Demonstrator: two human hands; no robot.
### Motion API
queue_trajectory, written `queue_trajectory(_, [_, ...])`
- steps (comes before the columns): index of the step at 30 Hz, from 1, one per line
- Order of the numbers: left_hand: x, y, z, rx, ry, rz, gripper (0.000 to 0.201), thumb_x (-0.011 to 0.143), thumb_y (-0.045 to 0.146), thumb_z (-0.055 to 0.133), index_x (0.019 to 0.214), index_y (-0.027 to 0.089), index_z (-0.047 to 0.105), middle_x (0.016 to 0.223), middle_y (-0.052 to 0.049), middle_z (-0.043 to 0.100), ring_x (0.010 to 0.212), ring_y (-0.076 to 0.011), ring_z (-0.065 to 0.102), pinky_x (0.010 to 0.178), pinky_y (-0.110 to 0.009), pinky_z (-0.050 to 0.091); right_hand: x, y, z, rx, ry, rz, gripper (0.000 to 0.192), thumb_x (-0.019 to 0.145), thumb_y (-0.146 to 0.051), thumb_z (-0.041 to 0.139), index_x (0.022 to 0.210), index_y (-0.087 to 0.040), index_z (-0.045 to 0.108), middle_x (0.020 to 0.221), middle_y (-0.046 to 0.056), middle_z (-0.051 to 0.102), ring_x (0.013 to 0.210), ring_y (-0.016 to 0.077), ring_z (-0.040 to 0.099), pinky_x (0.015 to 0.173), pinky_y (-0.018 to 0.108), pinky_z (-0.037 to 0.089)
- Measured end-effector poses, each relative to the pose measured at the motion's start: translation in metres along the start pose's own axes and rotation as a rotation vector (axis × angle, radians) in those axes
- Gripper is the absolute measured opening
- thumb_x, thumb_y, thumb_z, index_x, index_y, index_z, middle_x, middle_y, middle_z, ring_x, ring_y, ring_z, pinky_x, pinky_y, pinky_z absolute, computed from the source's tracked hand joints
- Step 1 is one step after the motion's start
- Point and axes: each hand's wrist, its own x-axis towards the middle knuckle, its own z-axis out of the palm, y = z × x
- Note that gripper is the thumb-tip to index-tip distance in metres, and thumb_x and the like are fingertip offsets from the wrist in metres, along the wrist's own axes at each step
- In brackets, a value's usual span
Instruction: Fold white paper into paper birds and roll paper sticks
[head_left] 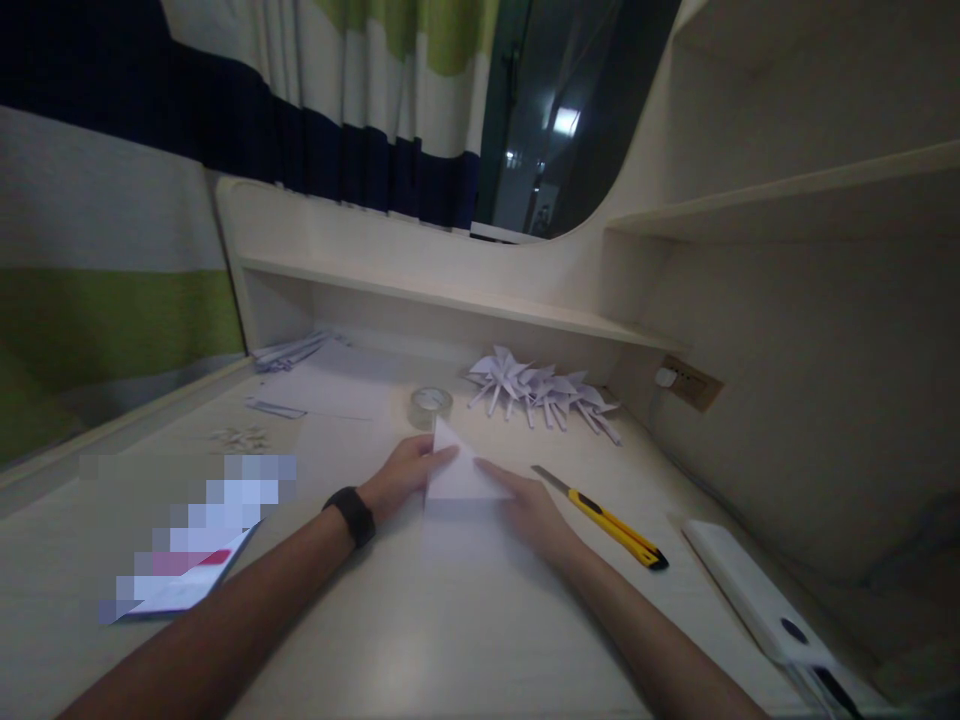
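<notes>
Between my two hands, just above the desk (405,640), is a white sheet of paper (465,480) with its upper part folded into a triangle. My left hand (411,475) pinches its left edge, thumb on top and fingers hidden behind. On the other side my right hand (529,500) grips the right edge, its index finger lying along the slanted fold; the remaining fingers are partly hidden and blurred. A roll of clear tape (430,402) sits just beyond the paper. Right of my right hand lies a yellow utility knife (611,522) with its blade extended.
Several paper pinwheels (536,385) lie in a row at the back right. Paper sheets (337,375) and small pale pieces (241,438) are at the back left. A lit phone (195,580) rests by my left forearm. A white power strip (757,590) lies far right.
</notes>
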Motion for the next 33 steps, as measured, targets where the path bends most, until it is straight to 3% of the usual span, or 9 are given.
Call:
queue_trajectory(4, [-0.001, 0.0, 0.0, -0.028, -0.037, 0.023, 0.032, 0.079, 0.04, 0.066, 0.093, 0.011, 0.067, 0.09, -0.012, 0.071, 0.075, -0.0206, 0.064, 0.066, -0.03, 0.046, 0.003, -0.004, 0.002, 0.079, 0.135, 0.213, 0.08, 0.059, -0.008, 0.044, 0.138, -0.019, 0.045, 0.117, 0.006, 0.066, 0.095, 0.0238, 0.066, 0.081, 0.036, 0.053])
queue_trajectory(7, [-0.002, 0.002, 0.001, 0.004, 0.009, 0.033, 0.03, 0.078, 0.039, 0.067, 0.087, 0.011, 0.067, 0.085, -0.01, 0.07, 0.07, -0.0192, 0.063, 0.062, -0.028, 0.046, 0.005, -0.005, 0.004, 0.132, 0.183, 0.329, 0.07, 0.058, -0.009, 0.046, 0.127, -0.016, 0.058, 0.095, 0.006, 0.073, 0.078, 0.0244, 0.067, 0.071, 0.035, 0.055])
queue_trajectory(11, [-0.002, 0.003, 0.006, 0.007, 0.095, 0.032, 0.03, 0.076, 0.041, 0.069, 0.08, 0.011, 0.065, 0.077, -0.008, 0.068, 0.064, -0.018, 0.061, 0.056, -0.027, 0.044, 0.006, -0.002, 0.007, 0.219, 0.226, 0.341, 0.06, 0.058, -0.009, 0.051, 0.115, -0.019, 0.067, 0.09, 0.005, 0.074, 0.075, 0.0251, 0.066, 0.066, 0.034, 0.053])
queue_trajectory(15, [-0.001, 0.004, 0.007, -0.04, 0.146, 0.04, 0.032, 0.075, 0.041, 0.069, 0.083, 0.01, 0.062, 0.078, -0.009, 0.068, 0.065, -0.0185, 0.061, 0.057, -0.027, 0.045, 0.004, 0.0, 0.005, 0.313, 0.101, 0.369, 0.069, 0.064, -0.014, 0.063, 0.132, -0.021, 0.052, 0.087, 0.005, 0.073, 0.067, 0.0222, 0.065, 0.059, 0.031, 0.051])
queue_trajectory(19, [0.0, 0.006, 0.003, -0.091, 0.112, 0.057, 0.034, 0.074, 0.038, 0.071, 0.089, 0.01, 0.06, 0.084, -0.011, 0.068, 0.068, -0.0197, 0.063, 0.062, -0.03, 0.048, 0.0, -0.004, -0.003, 0.594, -0.077, 0.352, 0.095, 0.06, -0.029, 0.079, 0.143, -0.023, 0.033, 0.101, 0.007, 0.069, 0.08, 0.0231, 0.066, 0.065, 0.031, 0.051])
queue_trajectory(23, [-0.001, 0.006, 0.005, -0.169, -0.021, 0.076, 0.034, 0.073, 0.033, 0.073, 0.094, 0.011, 0.059, 0.093, -0.013, 0.068, 0.075, -0.0214, 0.065, 0.07, -0.033, 0.05, 0.002, -0.009, -0.006, 0.737, -0.034, 0.469, 0.081, 0.067, -0.042, 0.075, 0.137, -0.022, 0.041, 0.1, 0.008, 0.069, 0.076, 0.0207, 0.067, 0.064, 0.029, 0.051])
queue_trajectory(27, [-0.003, 0.002, 0.011, -0.139, -0.099, 0.07, 0.035, 0.072, 0.035, 0.074, 0.094, 0.013, 0.058, 0.093, -0.011, 0.068, 0.077, -0.022, 0.065, 0.07, -0.033, 0.05, 0.018, -0.008, -0.001, 0.72, -0.057, 0.523, 0.076, 0.063, -0.036, 0.079, 0.13, -0.02, 0.047, 0.087, 0.005, 0.071, 0.07, 0.02, 0.067, 0.065, 0.031, 0.052])
queue_trajectory(30, [-0.002, 0.0, 0.013, -0.054, -0.052, 0.074, 0.036, 0.07, 0.038, 0.075, 0.092, 0.015, 0.057, 0.093, -0.01, 0.067, 0.078, -0.0222, 0.065, 0.065, -0.031, 0.05, 0.033, -0.006, 0.001, 0.676, -0.121, 0.513, 0.086, 0.053, -0.028, 0.084, 0.13, -0.02, 0.046, 0.08, 0.003, 0.071, 0.065, 0.0216, 0.067, 0.061, 0.033, 0.052])
queue_trajectory(33, [0.0, -0.002, 0.012, 0.037, 0.144, 0.11, 0.04, 0.069, 0.039, 0.075, 0.095, 0.017, 0.054, 0.096, -0.009, 0.066, 0.079, -0.021, 0.065, 0.064, -0.029, 0.05, 0.043, -0.004, 0.002, 0.6, -0.086, 0.498, 0.089, 0.051, -0.027, 0.083, 0.131, -0.02, 0.044, 0.08, 0.004, 0.072, 0.063, 0.0224, 0.067, 0.057, 0.033, 0.052])
